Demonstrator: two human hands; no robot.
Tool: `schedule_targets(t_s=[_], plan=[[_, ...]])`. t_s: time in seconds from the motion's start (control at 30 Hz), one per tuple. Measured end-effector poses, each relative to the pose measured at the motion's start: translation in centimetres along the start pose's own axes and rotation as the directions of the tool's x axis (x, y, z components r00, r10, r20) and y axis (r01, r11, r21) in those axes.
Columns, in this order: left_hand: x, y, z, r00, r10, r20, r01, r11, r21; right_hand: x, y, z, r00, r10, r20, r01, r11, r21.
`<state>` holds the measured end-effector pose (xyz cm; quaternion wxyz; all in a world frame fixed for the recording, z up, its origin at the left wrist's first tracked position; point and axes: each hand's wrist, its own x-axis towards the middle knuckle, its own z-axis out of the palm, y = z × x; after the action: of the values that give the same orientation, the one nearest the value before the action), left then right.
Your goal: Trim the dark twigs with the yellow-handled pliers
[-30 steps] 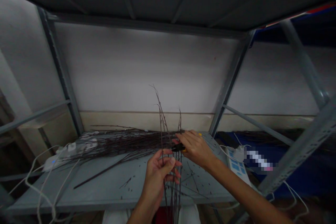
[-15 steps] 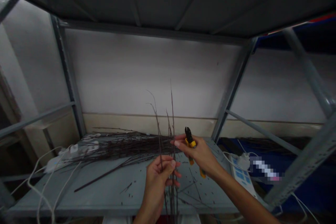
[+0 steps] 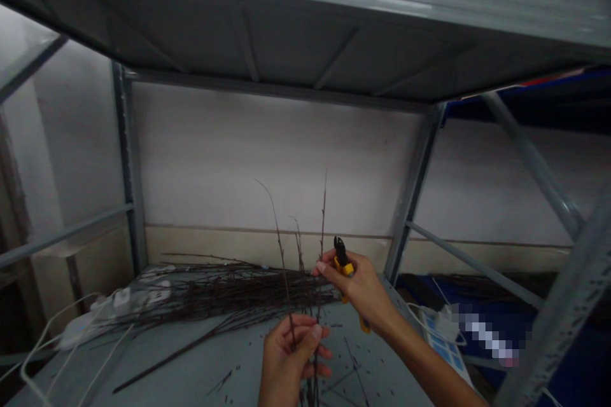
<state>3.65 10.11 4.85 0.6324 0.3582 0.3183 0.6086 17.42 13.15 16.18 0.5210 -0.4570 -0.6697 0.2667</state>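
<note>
The left hand point(image 3: 290, 356) is closed around a few thin, upright twigs point(image 3: 282, 261), which rise above its thumb and run down below the fingers. The right hand point(image 3: 359, 287), just apart from it at 2 o'clock, grips yellow-handled cutters point(image 3: 344, 269), their black jaws pointing up and closed. Its fingertips point(image 3: 321, 269) sit just beside the twigs.

A long bundle of dark twigs point(image 3: 229, 292) lies flat on the grey metal shelf point(image 3: 157, 365), at 10 o'clock from the left hand, with its ends reaching toward the right hand. Dark bits point(image 3: 220, 383) are scattered on the shelf. A white adapter point(image 3: 114, 311) with cables point(image 3: 48, 356) sits at 9 o'clock, and a blue-and-white power strip point(image 3: 442, 340) lies at 4 o'clock from the right hand.
</note>
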Motion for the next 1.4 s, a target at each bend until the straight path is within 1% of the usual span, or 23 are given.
schedule_targets(t_s=[0.07, 0.2, 0.3, 0.37, 0.47, 0.6, 0.63, 0.7, 0.77, 0.8, 0.83, 0.87, 0.93, 0.97, 1.0, 1.03, 1.07, 1.13, 1.2, 1.3, 1.33, 1.4], plan=[[0.1, -0.1, 0.0, 1.000, -0.001, 0.003, 0.001, 1.000, 0.005, 0.1, -0.4, 0.0, 1.000, -0.001, 0.007, 0.001, 1.000, 0.007], [0.2, -0.3, -0.1, 1.000, -0.009, 0.012, 0.009, 1.000, 0.014, 0.2, -0.9, 0.2, 1.000, 0.002, -0.021, -0.002, 1.000, 0.024], [0.0, -0.2, -0.2, 1.000, -0.013, 0.021, 0.013, 1.000, 0.020, 0.2, -1.1, 0.1, 1.000, -0.006, -0.022, 0.006, 1.000, -0.001], [0.0, 0.2, 0.0, 0.999, 0.008, 0.036, -0.008, 1.000, -0.004, 0.1, -1.1, -0.1, 1.000, -0.012, -0.017, 0.011, 1.000, -0.021], [0.2, 1.4, 0.7, 0.995, 0.084, 0.055, -0.079, 0.993, -0.084, -0.1, -1.2, -0.1, 1.000, -0.001, -0.010, 0.001, 1.000, -0.019], [1.2, 2.6, 1.9, 0.977, 0.120, 0.173, -0.106, 0.991, -0.086, -0.5, -1.3, 0.3, 1.000, 0.017, -0.005, -0.017, 1.000, -0.006], [1.5, 2.6, 2.1, 0.975, 0.122, 0.185, -0.109, 0.991, -0.078, -0.5, -1.2, 0.3, 1.000, 0.012, -0.002, -0.012, 1.000, -0.014], [1.9, 2.4, 2.3, 0.980, 0.131, 0.151, -0.122, 0.990, -0.066, -0.6, -1.1, 0.0, 1.000, -0.015, 0.003, 0.015, 0.997, -0.076], [2.2, 2.2, 2.3, 0.986, 0.136, 0.097, -0.131, 0.990, -0.052, -0.5, -0.8, -0.9, 0.997, -0.079, 0.012, 0.080, 0.970, -0.230], [2.2, 2.1, 2.3, 0.988, 0.135, 0.079, -0.131, 0.990, -0.046, -0.5, -0.7, -1.5, 0.991, -0.135, 0.020, 0.133, 0.929, -0.345], [2.2, 2.0, 2.2, 0.989, 0.132, 0.069, -0.130, 0.991, -0.040, -0.4, -0.6, -2.2, 0.978, -0.203, 0.037, 0.196, 0.859, -0.474], [2.2, 2.0, 2.1, 0.990, 0.130, 0.063, -0.128, 0.991, -0.034, -0.3, -0.5, -2.9, 0.958, -0.278, 0.066, 0.261, 0.756, -0.601], [2.1, 2.0, 2.1, 0.990, 0.124, 0.060, -0.123, 0.992, -0.023, 0.0, -0.5, -4.0, 0.900, -0.403, 0.165, 0.364, 0.490, -0.792], [2.0, 2.0, 2.0, 0.990, 0.124, 0.061, -0.123, 0.992, -0.017, 0.1, -0.6, -4.5, 0.872, -0.436, 0.222, 0.396, 0.362, -0.844], [2.0, 2.0, 2.1, 0.990, 0.125, 0.066, -0.125, 0.992, -0.010, 0.3, -0.8, -4.8, 0.850, -0.447, 0.279, 0.420, 0.254, -0.872], [1.9, 2.0, 2.1, 0.989, 0.128, 0.068, -0.128, 0.992, -0.005, 0.4, -1.0, -5.0, 0.833, -0.446, 0.327, 0.436, 0.168, -0.884], [1.9, 2.0, 2.2, 0.989, 0.132, 0.069, -0.132, 0.991, -0.002, 0.5, -1.2, -5.0, 0.821, -0.439, 0.364, 0.448, 0.102, -0.888], [1.8, 1.9, 2.3, 0.988, 0.135, 0.072, -0.135, 0.991, -0.002, 0.7, -1.5, -5.0, 0.805, -0.422, 0.416, 0.464, 0.012, -0.886], [1.8, 1.9, 2.4, 0.988, 0.135, 0.073, -0.134, 0.991, -0.011, 0.7, -1.4, -4.8, 0.789, -0.423, 0.445, 0.476, -0.036, -0.879], [1.7, 1.8, 2.4, 0.990, 0.130, 0.061, -0.128, 0.991, -0.032, 0.7, -0.7, -4.7, 0.765, -0.444, 0.466, 0.487, -0.074, -0.870], [1.7, 1.7, 2.4, 0.991, 0.125, 0.056, -0.123, 0.992, -0.039, 0.7, -0.3, -4.7, 0.765, -0.446, 0.466, 0.483, -0.082, -0.872], [1.6, 1.6, 2.4, 0.993, 0.108, 0.053, -0.105, 0.993, -0.051, 0.6, 0.6, -4.7, 0.780, -0.427, 0.457, 0.467, -0.089, -0.880]])
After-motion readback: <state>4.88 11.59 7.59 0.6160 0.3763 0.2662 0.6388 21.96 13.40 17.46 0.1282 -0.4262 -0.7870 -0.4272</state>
